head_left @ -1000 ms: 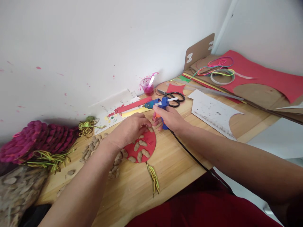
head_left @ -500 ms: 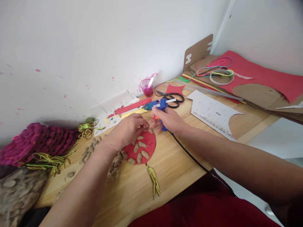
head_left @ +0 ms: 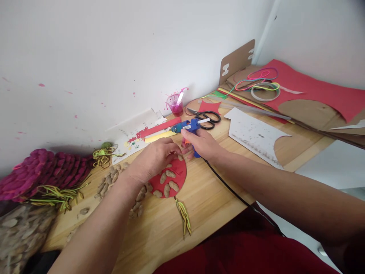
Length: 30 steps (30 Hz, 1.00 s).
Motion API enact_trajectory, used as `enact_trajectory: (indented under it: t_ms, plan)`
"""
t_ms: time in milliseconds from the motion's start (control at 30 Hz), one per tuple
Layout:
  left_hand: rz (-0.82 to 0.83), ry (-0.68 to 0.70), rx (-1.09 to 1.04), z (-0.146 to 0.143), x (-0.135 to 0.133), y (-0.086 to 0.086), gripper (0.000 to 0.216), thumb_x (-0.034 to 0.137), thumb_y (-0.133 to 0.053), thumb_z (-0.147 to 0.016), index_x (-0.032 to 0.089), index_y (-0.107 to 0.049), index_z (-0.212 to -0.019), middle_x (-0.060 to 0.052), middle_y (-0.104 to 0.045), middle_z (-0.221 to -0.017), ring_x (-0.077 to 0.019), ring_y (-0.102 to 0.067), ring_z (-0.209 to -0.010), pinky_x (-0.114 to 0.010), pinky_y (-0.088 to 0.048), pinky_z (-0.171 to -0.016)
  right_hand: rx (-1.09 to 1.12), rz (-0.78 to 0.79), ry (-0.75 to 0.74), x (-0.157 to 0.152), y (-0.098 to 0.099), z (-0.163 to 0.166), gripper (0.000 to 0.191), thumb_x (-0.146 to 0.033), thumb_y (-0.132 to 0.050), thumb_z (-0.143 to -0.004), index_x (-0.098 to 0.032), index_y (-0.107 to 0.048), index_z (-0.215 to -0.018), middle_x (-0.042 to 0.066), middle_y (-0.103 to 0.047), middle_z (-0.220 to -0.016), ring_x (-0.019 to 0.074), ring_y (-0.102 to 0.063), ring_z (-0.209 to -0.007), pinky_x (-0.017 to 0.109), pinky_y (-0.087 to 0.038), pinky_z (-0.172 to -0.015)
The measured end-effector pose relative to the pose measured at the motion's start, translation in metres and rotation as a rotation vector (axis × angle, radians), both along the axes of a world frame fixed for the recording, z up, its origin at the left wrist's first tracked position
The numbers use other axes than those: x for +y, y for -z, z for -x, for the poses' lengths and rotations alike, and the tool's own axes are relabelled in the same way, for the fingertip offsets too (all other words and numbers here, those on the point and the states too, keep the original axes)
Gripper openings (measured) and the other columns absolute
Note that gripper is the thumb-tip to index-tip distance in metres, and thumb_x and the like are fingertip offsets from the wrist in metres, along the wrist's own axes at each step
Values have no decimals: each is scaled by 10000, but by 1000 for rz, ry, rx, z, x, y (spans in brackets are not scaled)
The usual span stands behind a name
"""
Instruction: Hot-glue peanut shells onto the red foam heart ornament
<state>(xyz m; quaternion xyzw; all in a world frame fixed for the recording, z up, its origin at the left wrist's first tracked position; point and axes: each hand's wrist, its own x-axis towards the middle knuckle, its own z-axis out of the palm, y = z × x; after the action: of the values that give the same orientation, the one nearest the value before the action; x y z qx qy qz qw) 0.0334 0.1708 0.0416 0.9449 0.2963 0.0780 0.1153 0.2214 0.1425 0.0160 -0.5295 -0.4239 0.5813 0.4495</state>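
A red disc (head_left: 180, 176) lies on the wooden table with several peanuts (head_left: 170, 174) on it and a yellow-green tassel (head_left: 183, 217) at its near edge. My left hand (head_left: 159, 156) is over the disc's far side, its fingertips closed on a peanut (head_left: 180, 156) near the rim. The hand hides the disc's left part. Just to the right, my right hand (head_left: 203, 144) is wrapped round a blue hot glue gun (head_left: 190, 125), its nozzle pointing left and a white glue stick out of its back.
Loose peanuts (head_left: 110, 179) lie left of the disc, beyond them magenta woven discs (head_left: 42, 171) with tassels. Behind the hands are black scissors (head_left: 209, 118) and a pink-stained cup (head_left: 176, 105). White card (head_left: 253, 135) and red sheets (head_left: 313, 85) lie right. A black cord (head_left: 225, 182) trails off the table edge.
The view has shifted slightly. Both hands stay nearly where they were, the left at the peanut by the rim and the right on the glue gun.
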Motion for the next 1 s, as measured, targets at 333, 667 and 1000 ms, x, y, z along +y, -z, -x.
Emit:
enact_trajectory:
  t_ms: [333, 667, 1000]
  plan:
    - [54, -135, -57, 5, -6, 1, 234, 29, -644, -791, 185, -671, -964, -32, -656, -994, -147, -650, -794, -273, -526, -726, 37, -35, -65, -1, 3, 2, 317, -430, -584, -970, -190, -603, -765, 43, -679, -800, 203, -746, -769, 257, -607, -524]
    - [43, -157, -55, 5, -8, 3, 180, 66, -643, -824, 189, -663, -954, -30, -663, -980, -154, -643, -803, -280, -515, -730, 66, -25, -96, -2, 3, 2, 312, -408, -571, -985, -181, -606, -775, 47, -685, -814, 193, -743, -764, 247, -595, -538]
    - [-2, -65, -66, 4, -7, 6, 147, 125, -626, -892, 186, -730, -976, -40, -669, -940, -140, -629, -760, -280, -528, -758, 18, -63, -65, 1, 10, 0, 328, -484, -613, -946, -197, -616, -787, 50, -699, -821, 202, -746, -730, 252, -589, -494]
